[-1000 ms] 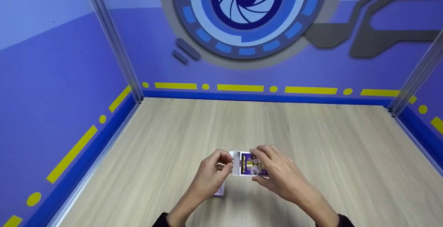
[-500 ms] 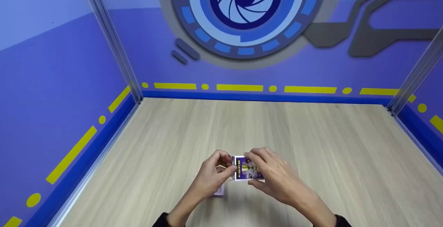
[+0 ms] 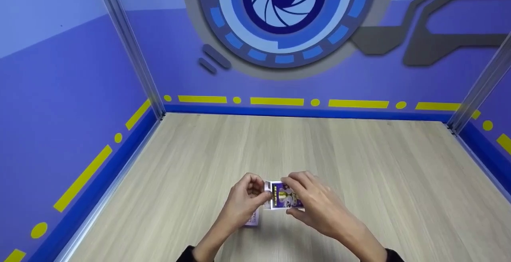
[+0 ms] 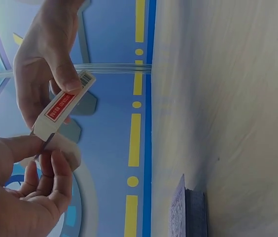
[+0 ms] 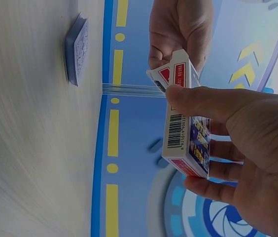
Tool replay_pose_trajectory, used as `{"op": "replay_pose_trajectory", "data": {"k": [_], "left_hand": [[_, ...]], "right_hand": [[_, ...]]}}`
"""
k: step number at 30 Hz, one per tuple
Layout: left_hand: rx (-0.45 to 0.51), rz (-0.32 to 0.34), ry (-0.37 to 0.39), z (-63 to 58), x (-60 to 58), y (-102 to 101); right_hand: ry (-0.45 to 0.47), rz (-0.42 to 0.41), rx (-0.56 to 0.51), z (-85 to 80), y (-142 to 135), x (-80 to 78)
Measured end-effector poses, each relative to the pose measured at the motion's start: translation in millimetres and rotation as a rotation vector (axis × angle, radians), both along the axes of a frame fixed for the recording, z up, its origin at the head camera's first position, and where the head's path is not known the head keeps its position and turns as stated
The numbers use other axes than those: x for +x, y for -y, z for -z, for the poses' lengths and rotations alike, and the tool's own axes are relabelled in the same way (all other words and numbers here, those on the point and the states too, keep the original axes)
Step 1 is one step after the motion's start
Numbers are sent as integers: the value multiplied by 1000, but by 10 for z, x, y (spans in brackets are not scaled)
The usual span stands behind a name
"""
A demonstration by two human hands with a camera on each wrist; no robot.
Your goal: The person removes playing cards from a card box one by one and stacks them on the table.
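Above the table my right hand (image 3: 319,198) grips a small white playing-card box (image 3: 286,196) with a purple printed face. Its thumb lies along the narrow side with the barcode (image 5: 176,131), and its fingers wrap the far side in the right wrist view. At the box's left end a white end flap (image 3: 268,190) stands out. My left hand (image 3: 243,200) pinches at that end, thumb on the flap and the other fingers curled. Below, a stack of playing cards (image 3: 252,219) with a pale purple patterned back lies on the table, partly hidden by the left hand.
The wood-grain table (image 3: 359,158) is enclosed by blue-purple panels (image 3: 80,106) with yellow marks along their lower edges. Metal corner posts (image 3: 131,50) stand at the back left and back right.
The box and right hand have shifted slightly left and toward the person. The end flap looked folded up half a second ago and now juts out leftward, with the left thumb at the box's edge.
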State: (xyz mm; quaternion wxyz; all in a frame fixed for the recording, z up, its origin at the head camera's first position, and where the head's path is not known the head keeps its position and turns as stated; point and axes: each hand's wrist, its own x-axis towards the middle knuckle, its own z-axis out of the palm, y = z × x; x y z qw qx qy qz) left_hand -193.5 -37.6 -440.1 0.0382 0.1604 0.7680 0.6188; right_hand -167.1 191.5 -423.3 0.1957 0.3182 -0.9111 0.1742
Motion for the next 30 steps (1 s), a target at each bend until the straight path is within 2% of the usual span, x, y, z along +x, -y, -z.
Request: {"op": "replay_pose_trajectory", "data": {"k": [7, 17, 21, 25, 30], "left_hand": [[46, -12, 30, -38, -2, 15], [-14, -67, -66, -103, 26, 51], [-46, -104, -118, -126, 32, 40], [-91, -124, -208, -136, 17, 61], [-244, -103, -352, -163, 6, 150]], "right_hand": [[23, 15, 12, 3, -12, -12], [47, 48, 6, -5, -45, -31], [42, 75, 0, -3, -56, -37], [44, 99, -2, 0, -66, -41], [40, 107, -4, 8, -69, -50]]}}
